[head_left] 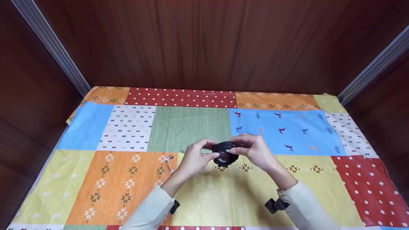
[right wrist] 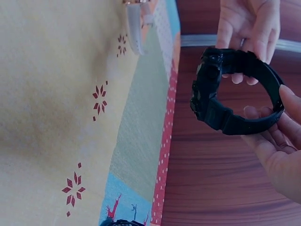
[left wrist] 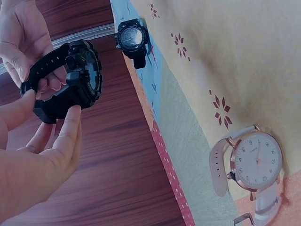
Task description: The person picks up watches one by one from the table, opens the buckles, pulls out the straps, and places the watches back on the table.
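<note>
Watch under handling: black watch (head_left: 226,158), held up between both hands above the cloth-covered desk (head_left: 191,124), strap (left wrist: 47,63) curved round into a loop; whether it is buckled cannot be told.
Left hand (head_left: 196,159): fingers pinching the black watch, thumb on the strap, fingertips beneath it near the case.
Right hand (head_left: 255,151): fingers pinching the strap from the opposite side, thumb against the outside of the loop.
Second black watch (left wrist: 131,38): on the blue patch of cloth, apart from both hands, dial facing up.
White watch (left wrist: 257,160): on the cloth, rose-gold case, pale dial, strap ends apart; partly hidden behind the left forearm in the head view.
Sleeves: pale, with a dark device (head_left: 277,205) at the right wrist.
Backdrop: brown wood-grain panel (head_left: 198,48) behind the desk.
</note>
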A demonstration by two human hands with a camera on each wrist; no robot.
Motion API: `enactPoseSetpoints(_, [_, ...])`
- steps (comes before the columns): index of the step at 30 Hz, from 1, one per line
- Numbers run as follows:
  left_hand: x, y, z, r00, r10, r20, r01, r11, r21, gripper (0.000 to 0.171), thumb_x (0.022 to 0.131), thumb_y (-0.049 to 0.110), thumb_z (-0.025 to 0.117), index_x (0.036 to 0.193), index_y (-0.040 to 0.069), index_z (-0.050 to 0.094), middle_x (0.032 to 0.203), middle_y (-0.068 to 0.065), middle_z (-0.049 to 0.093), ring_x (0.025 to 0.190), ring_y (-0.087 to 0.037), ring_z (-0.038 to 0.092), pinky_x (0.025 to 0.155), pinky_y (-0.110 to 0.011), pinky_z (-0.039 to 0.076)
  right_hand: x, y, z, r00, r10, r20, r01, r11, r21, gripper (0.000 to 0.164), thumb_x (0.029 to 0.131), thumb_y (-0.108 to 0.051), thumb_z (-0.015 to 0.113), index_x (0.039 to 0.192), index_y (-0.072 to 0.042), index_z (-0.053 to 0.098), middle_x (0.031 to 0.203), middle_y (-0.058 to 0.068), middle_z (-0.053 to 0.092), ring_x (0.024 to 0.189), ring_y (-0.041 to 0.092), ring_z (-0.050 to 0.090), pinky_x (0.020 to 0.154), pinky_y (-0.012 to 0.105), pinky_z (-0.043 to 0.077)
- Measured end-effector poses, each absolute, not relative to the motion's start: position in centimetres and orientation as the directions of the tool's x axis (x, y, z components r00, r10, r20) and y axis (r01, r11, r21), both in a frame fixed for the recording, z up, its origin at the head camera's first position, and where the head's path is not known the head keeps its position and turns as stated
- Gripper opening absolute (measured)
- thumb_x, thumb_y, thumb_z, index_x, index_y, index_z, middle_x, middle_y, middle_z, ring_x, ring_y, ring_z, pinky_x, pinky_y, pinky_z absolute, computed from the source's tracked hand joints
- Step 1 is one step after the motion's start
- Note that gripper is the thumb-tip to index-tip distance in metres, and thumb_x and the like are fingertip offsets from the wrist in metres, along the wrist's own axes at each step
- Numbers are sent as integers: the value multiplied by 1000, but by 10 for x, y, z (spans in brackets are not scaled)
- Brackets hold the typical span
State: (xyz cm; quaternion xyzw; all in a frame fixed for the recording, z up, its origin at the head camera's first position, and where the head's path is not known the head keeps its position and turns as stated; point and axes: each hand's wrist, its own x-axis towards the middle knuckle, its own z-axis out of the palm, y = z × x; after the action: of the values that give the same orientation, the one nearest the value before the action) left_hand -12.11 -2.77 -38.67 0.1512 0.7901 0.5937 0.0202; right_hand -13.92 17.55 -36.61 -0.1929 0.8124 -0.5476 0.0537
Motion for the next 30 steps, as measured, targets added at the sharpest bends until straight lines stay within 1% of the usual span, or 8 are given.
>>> enactPoseSetpoints(4, [-121, -27, -386, -955, 242, 174, 242, 285, 927, 23, 80, 3, 68, 102, -1, 63, 95, -11, 64, 92, -23, 60, 73, -22, 51, -140, 175, -365, -923, -373, 94, -230, 338, -913, 24, 78, 1, 69, 100, 7, 65, 95, 16, 62, 80, 15, 59, 69, 22, 49])
enactPoseSetpoints(7, [-121, -27, -385, -955, 228, 188, 253, 303, 919, 22, 79, 4, 69, 100, 0, 64, 93, -10, 65, 91, -22, 60, 73, -22, 51, -139, 175, -363, -918, -389, 79, -224, 343, -912, 25, 77, 1, 69, 101, 8, 64, 96, 17, 61, 82, 18, 60, 70, 22, 50])
enactPoseSetpoints(11, [-120, -26, -383, -961, 200, 189, 247, 330, 911, 21, 78, 4, 70, 99, 1, 66, 92, -9, 65, 91, -21, 60, 73, -21, 50, -138, 173, -360, -901, -419, 116, -273, 338, -901, 24, 77, 2, 68, 100, 9, 64, 97, 18, 57, 88, 28, 61, 75, 25, 51])
enactPoseSetpoints(14, [-120, -25, -380, -964, 183, 192, 246, 346, 905, 20, 77, 4, 70, 98, 2, 66, 91, -9, 65, 91, -20, 60, 73, -21, 50, -139, 171, -360, -891, -426, 157, -320, 344, -883, 22, 77, 3, 68, 98, 8, 65, 96, 17, 56, 91, 30, 59, 78, 27, 51])
enactPoseSetpoints(17, [-119, -24, -377, -960, 181, 213, 267, 364, 892, 20, 77, 4, 71, 96, 1, 67, 90, -9, 65, 90, -20, 60, 74, -21, 50, -140, 169, -359, -884, -430, 184, -355, 361, -862, 22, 76, 4, 69, 97, 7, 65, 96, 15, 56, 93, 28, 56, 79, 31, 51])
enactPoseSetpoints(24, [-116, -23, -371, -947, 185, 261, 316, 414, 854, 19, 76, 4, 72, 94, 1, 67, 90, -10, 64, 89, -22, 61, 70, -20, 51, -140, 169, -356, -880, -430, 203, -408, 461, -788, 23, 73, 1, 72, 96, 0, 68, 94, 7, 59, 90, 22, 55, 76, 43, 49])
enactPoseSetpoints(27, [-116, -22, -371, -947, 184, 264, 319, 436, 841, 20, 76, 5, 72, 95, 1, 67, 92, -11, 64, 90, -23, 61, 69, -19, 51, -140, 169, -355, -878, -437, 194, -404, 462, -789, 24, 72, 1, 72, 96, 1, 68, 93, 6, 59, 91, 22, 54, 76, 43, 49])
enactPoseSetpoints(30, [-115, -23, -371, -944, 187, 273, 330, 457, 826, 21, 76, 6, 72, 96, 1, 67, 92, -10, 65, 89, -22, 61, 69, -19, 50, -141, 168, -357, -876, -443, 191, -406, 463, -788, 23, 72, 1, 73, 95, 1, 68, 92, 6, 58, 90, 22, 55, 76, 41, 50])
